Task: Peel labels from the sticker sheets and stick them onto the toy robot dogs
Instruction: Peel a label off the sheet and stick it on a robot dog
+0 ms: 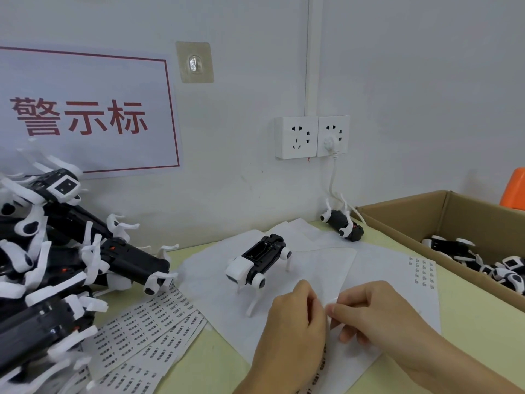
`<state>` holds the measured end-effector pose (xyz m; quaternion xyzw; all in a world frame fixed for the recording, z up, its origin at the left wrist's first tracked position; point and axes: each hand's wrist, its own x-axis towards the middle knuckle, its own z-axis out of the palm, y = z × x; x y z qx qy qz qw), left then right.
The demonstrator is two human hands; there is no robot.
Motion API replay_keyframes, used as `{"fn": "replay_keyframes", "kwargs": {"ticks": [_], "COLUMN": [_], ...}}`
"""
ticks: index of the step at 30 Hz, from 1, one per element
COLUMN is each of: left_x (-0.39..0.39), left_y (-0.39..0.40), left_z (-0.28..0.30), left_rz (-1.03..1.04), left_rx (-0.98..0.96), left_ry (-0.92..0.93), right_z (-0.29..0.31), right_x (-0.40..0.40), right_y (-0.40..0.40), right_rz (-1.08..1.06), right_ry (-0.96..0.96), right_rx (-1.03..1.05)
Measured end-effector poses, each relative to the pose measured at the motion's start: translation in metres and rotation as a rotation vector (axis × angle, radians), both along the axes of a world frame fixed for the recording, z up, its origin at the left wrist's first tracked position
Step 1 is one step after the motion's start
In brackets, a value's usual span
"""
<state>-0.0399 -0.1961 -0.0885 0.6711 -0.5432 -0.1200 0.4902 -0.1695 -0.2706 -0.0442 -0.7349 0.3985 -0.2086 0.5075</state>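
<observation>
- The left hand [295,325] and the right hand [377,311] meet low in the middle of the view, over a sticker sheet [352,354] that lies on the bench [483,336].
- Both sets of fingers are curled: the right fingers [338,309] pinch a raised edge of the sheet, and the left fingers close on the same spot (whether a label has come free there, I cannot tell).
- One toy robot dog [260,261] stands upright on white backing paper [216,274] just beyond the hands, its open battery bay facing up.
- A second dog [342,224] lies on its back near the wall, legs in the air.
- A fan of printed label sheets [145,334] lies to the left, beside a heap of dogs [56,251].
- A cardboard box [403,220] at the right holds more dogs.
- Two wall sockets [311,136] sit above the bench, one with a white plug in it.
</observation>
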Motion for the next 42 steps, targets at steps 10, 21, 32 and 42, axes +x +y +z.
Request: {"fn": "replay_keyframes", "kwargs": {"ticks": [10, 21, 32, 42], "left_x": [0.0006, -0.0016, -0.0036, -0.0042], "left_y": [-0.0003, -0.0003, 0.0004, 0.0002], "left_z": [0.0049, -0.0022, -0.0005, -0.0026], "left_rz": [-0.071, 0.006, -0.005, -0.023], "left_rx": [-0.109, -0.133, -0.038, -0.028], "left_ry": [0.103, -0.154, -0.2, -0.23], "right_z": [0.0011, 0.0043, 0.0056, 0.0066], "right_x": [0.0, -0.0055, -0.0059, -0.0071], "right_y": [-0.0005, -0.0057, -0.0077, -0.0085], "right_rz": [-0.025, -0.018, 0.006, 0.029], "right_ry": [0.028, 0.11, 0.175, 0.23], "right_rx": [0.028, 0.068, 0.059, 0.009]}}
